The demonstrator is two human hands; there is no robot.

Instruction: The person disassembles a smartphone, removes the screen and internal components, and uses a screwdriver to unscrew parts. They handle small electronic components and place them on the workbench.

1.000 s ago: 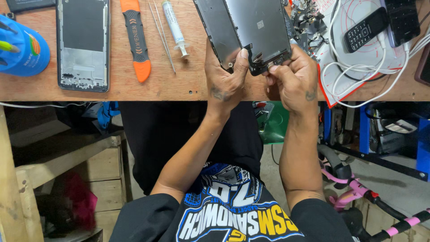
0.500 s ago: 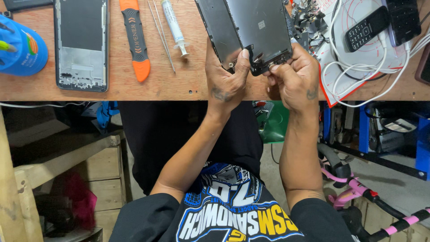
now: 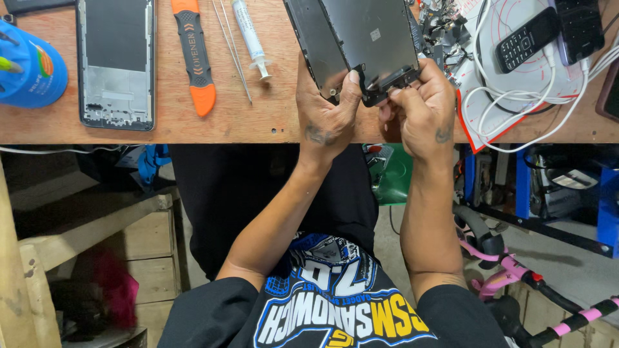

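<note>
- Hands meet at the near end of a dark phone screen assembly [image 3: 361, 38], which lies tilted on the wooden workbench [image 3: 271, 119] with its far end running out of the top of the view.
- Left hand [image 3: 325, 106] is closed on the assembly's near left corner, its thumb pressed flat onto the dark back face just beside the bottom edge.
- Right hand [image 3: 419, 106] is closed on the near right corner, fingertips pinching the bottom edge where a small black strip of parts shows; thumb and forefinger of the two hands are almost touching.
- Both forearms come up from the near side, over a black printed shirt, wrists resting at the bench's near edge.
- Just left of the left hand lies a clear syringe [image 3: 250, 35], with thin metal tweezers [image 3: 232, 48] beside it, both pointing toward the near edge.
- Further left sits a black and orange pry tool [image 3: 193, 55], lengthwise, its orange tip nearest the bench edge.
- Beyond that lies a bare phone frame [image 3: 117, 61], dark in its far half and silvery in its near half.
- At the far left edge stands a blue round container [image 3: 29, 71], partly cut off.
- Right of the right hand, a white cable [image 3: 516, 96] loops over a white mat with red lines [image 3: 509, 26].
- A black keypad phone [image 3: 522, 40] lies on that mat, with another dark handset [image 3: 580, 29] just right of it.
</note>
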